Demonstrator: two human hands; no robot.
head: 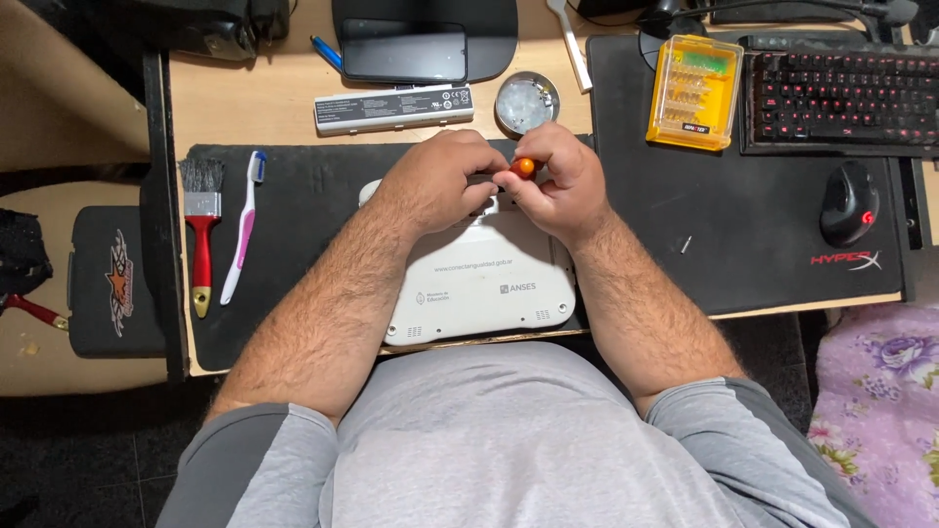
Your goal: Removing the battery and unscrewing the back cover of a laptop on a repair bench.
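A small orange-topped screwdriver (523, 167) is pinched by the right hand (558, 186) and steadied by the closed left hand (440, 181), at the far edge of the upside-down white plastic laptop (479, 284). A tiny screw could be lost if the tip slips.

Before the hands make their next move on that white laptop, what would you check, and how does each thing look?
1. Screwdriver held: ok. The right hand and left hand both grip the orange-handled screwdriver.
2. Tip seated in a screw: cannot tell, the fingers hide it.
3. White laptop steady: ok, it lies flat, underside up, on the black mat.
4. Round metal dish for screws close by: ok, just beyond the hands.
5. Yellow bit case within sight: ok, to the right.
6. Loose screw on the desk pad: not ok, outside the dish.
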